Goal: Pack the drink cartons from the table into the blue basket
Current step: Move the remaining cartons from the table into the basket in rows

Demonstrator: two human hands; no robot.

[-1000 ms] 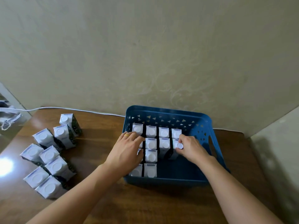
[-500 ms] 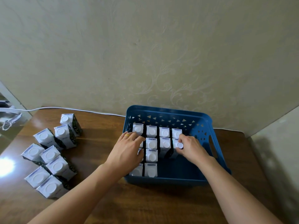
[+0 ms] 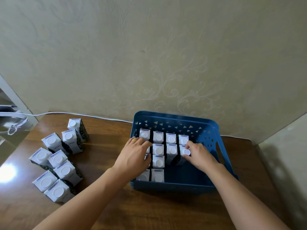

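both hands reach into the blue basket (image 3: 214, 184): the right hand (image 3: 198, 155) pinches a carton (image 3: 184, 152) beside the packed rows, the left hand (image 3: 134, 156) lies flat on others. more cartons (image 3: 57, 159) stand on the table (image 3: 149, 211).

Right hand (image 3: 198, 154): barely shifted since a second ago; its fingertips (image 3: 187, 156) have closed a touch tighter round the white cap of the carton (image 3: 184, 152) at the 3 o'clock end of the second row, and the thumb sits slightly nearer the cap.
Held carton: its cap has tipped a little toward 6 o'clock, so the carton leans slightly more than before.
Left hand (image 3: 135, 156): its fingers have crept a shade toward 12 o'clock over the left column of cartons, spread a little wider.
View: the camera has dipped and drifted a fraction, so everything sits a trace lower and to the right in the picture.
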